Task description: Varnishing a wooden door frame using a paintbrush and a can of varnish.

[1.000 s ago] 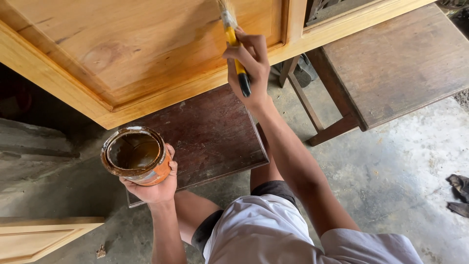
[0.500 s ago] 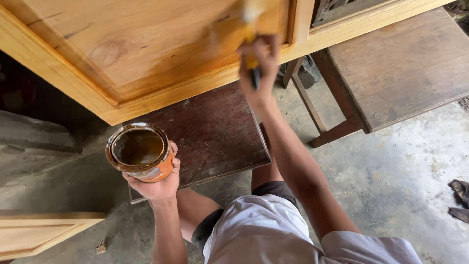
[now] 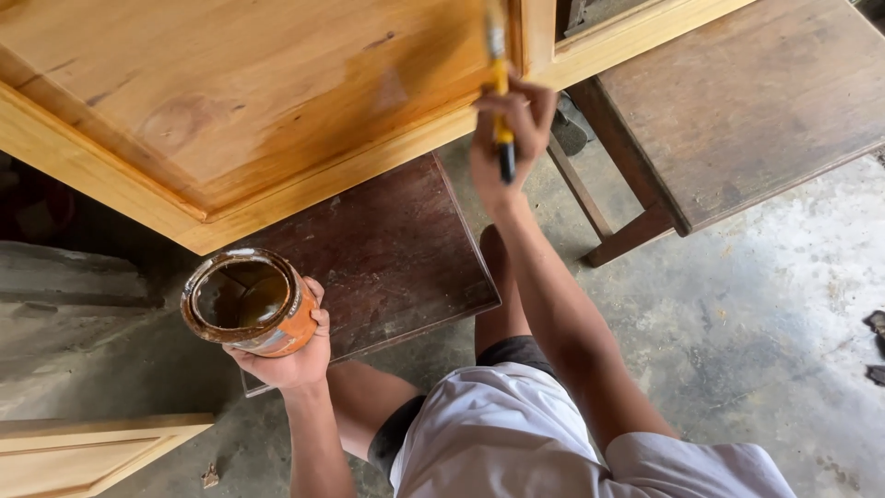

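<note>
On the raised centre of the pale, honey-coloured wooden door panel (image 3: 249, 92), which fills the upper left of the view, the bristles of the yellow-and-black-handled paintbrush (image 3: 501, 88) are laid near the panel's right stile. The handle is pinched low down by the closed fingers of the right hand (image 3: 510, 138). For an even coat, strokes are best drawn along the grain and light pressure kept. The round, rust-orange tin of dark varnish (image 3: 247, 302) is cupped from beneath by the left hand (image 3: 293, 355), fingers wrapped around its wall; it should be held level and close under the work. Below lie a dark brown wooden stool top (image 3: 387, 258), a grey-brown wooden bench (image 3: 737, 111) and the stained concrete floor (image 3: 756, 332).
</note>
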